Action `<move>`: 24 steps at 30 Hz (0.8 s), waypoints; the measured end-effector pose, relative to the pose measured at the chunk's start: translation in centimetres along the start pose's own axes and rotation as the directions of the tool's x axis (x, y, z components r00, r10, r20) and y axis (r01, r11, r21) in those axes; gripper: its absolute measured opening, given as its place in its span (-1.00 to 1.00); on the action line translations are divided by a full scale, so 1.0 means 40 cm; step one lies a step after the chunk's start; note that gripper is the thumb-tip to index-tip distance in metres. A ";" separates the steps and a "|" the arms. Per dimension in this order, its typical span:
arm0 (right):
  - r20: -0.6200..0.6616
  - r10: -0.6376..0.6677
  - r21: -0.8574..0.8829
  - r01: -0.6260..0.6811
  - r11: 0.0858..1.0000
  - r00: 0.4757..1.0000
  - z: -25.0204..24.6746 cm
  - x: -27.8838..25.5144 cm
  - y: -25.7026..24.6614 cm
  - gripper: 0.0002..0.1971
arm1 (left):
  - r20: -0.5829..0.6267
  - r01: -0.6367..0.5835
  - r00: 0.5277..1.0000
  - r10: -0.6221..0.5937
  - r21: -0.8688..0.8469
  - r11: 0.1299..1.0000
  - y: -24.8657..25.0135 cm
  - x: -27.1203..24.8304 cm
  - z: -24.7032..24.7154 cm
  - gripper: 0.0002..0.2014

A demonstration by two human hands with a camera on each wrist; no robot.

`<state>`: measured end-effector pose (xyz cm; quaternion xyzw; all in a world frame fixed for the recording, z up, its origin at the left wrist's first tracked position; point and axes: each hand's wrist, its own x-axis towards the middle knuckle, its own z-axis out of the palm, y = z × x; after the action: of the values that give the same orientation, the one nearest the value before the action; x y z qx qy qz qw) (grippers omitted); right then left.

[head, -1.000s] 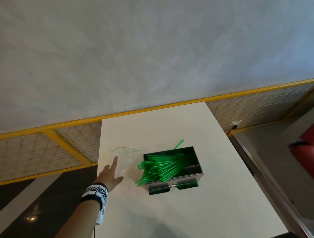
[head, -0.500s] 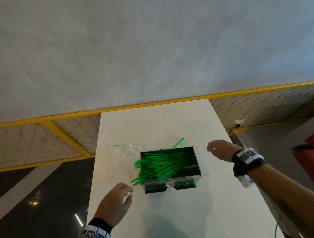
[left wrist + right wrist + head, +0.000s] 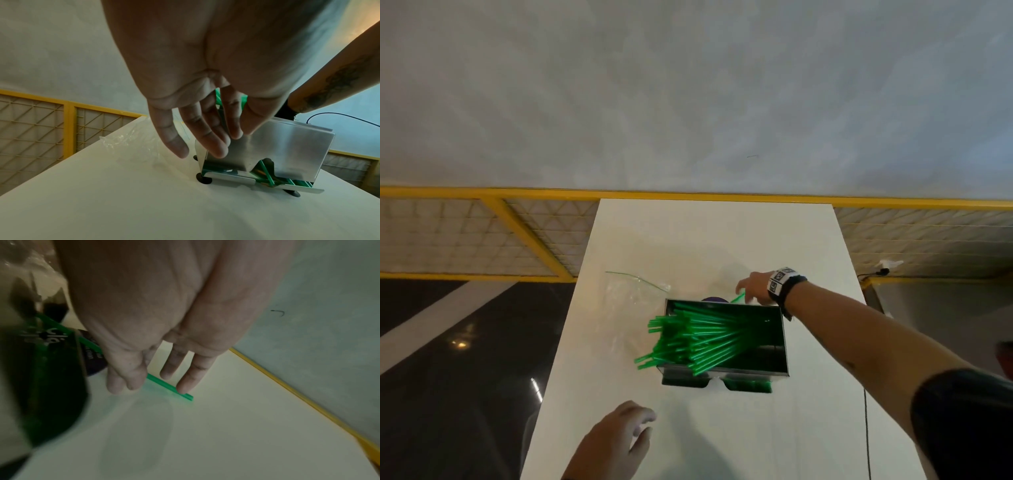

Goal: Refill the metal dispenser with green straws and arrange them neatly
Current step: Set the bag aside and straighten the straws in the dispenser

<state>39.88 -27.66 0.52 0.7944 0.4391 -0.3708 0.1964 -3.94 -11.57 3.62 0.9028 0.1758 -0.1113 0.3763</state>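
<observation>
1. Green stray straw lies on the table behind the metal dispenser, long axis pointing away from it.
2. Right hand, nearer, touches it with straight fingers.
3. Left hand hovers open, holding nothing.

White table, set against a grey wall. On it: metal dispenser on black feet; crumpled clear plastic bag just left of it; one loose green straw behind it.

bare table in front of dispenser, plastic bag at its left, straws overhanging
</observation>
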 end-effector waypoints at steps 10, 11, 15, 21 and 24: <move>-0.113 -0.003 0.016 0.005 1.000 0.994 -0.077 -0.119 0.067 -0.91 | -0.109 -0.056 0.992 0.061 0.047 0.997 0.027 0.017 -0.087 -0.81; -0.170 0.023 0.044 -0.016 0.999 0.985 -0.088 -0.168 0.076 -0.87 | -0.126 -0.075 0.989 0.082 0.064 0.995 0.034 0.026 -0.106 -0.82; -0.449 0.190 0.221 -0.098 0.970 0.873 -0.067 -0.372 0.073 -0.70 | -0.169 -0.143 0.972 0.165 0.136 0.980 0.075 0.070 -0.180 -0.85; -0.482 -0.026 0.294 0.189 0.937 0.876 0.047 -0.469 -0.202 -0.56 | -0.161 -0.252 0.945 0.286 0.205 0.946 0.161 0.188 -0.268 -0.78; -0.438 -0.077 0.190 0.176 0.966 0.896 0.077 -0.420 -0.321 -0.53 | -0.120 -0.270 0.943 0.311 0.272 0.924 0.215 0.251 -0.300 -0.81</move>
<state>22.08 -32.02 11.50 0.8428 0.4776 -0.2472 -0.0202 9.50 -6.23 14.06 0.9652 0.0537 -0.0023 0.2557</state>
